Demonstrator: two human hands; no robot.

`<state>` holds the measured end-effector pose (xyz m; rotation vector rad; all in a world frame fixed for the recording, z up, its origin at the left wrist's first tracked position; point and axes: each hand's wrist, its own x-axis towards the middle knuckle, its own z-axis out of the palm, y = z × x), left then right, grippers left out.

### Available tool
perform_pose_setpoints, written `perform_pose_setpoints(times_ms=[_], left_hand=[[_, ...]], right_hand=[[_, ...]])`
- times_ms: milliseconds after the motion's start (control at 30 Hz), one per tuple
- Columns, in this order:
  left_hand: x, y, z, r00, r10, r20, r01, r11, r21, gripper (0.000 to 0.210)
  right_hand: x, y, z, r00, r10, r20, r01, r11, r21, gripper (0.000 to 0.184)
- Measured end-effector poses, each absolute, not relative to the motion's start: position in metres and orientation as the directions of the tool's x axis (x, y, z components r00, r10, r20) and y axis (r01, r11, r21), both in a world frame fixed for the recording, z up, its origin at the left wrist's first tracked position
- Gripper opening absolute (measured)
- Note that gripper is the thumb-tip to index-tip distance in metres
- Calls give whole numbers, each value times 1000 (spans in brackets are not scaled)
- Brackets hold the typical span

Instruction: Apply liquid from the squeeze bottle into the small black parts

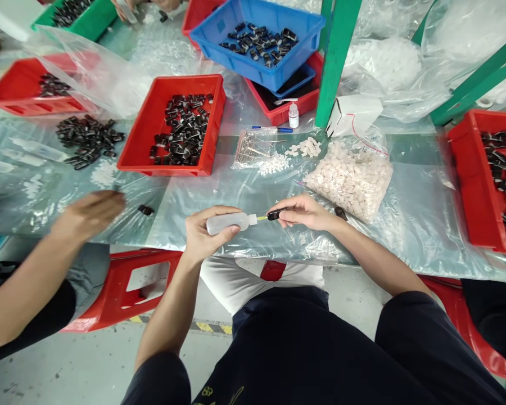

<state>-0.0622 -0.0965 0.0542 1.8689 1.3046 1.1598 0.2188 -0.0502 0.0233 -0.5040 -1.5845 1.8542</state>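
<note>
In my left hand (208, 230) lies a translucent squeeze bottle (227, 223), held sideways with its thin yellow tip (262, 217) pointing right. My right hand (301, 212) pinches a small black part (277, 214) between thumb and fingers. The bottle's tip meets the near end of that part or is very close to it; which, I cannot tell. Just right of my right wrist another black part (340, 213) lies on the table. Beyond my hands are a pile of small white pieces (275, 164) and a bag of pale pieces (349, 177).
A red bin (124, 160) of black parts stands ahead to the left, a blue bin (253, 66) farther back. A green post (335, 67) rises behind the table. At left, a co-worker's blurred hand (90, 211) is over the table. Another red bin (468, 185) sits at right.
</note>
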Motion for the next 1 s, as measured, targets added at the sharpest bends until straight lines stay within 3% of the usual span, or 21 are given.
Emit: perform_pose_setpoints(times_ms=[467, 700, 1000], left_hand=[[-62, -100, 42, 43, 955, 294, 450, -281, 848, 45], [-59, -101, 38, 3, 958, 288, 456, -258, 852, 50], [-53, -102, 31, -45, 947, 318, 416, -272, 868, 53]], right_hand=[[216, -50, 17, -731, 681, 46, -173, -120, -978, 40], [218, -51, 24, -682, 722, 117, -166, 2, -986, 30], [217, -51, 23, -636, 757, 149, -165, 55, -985, 31]])
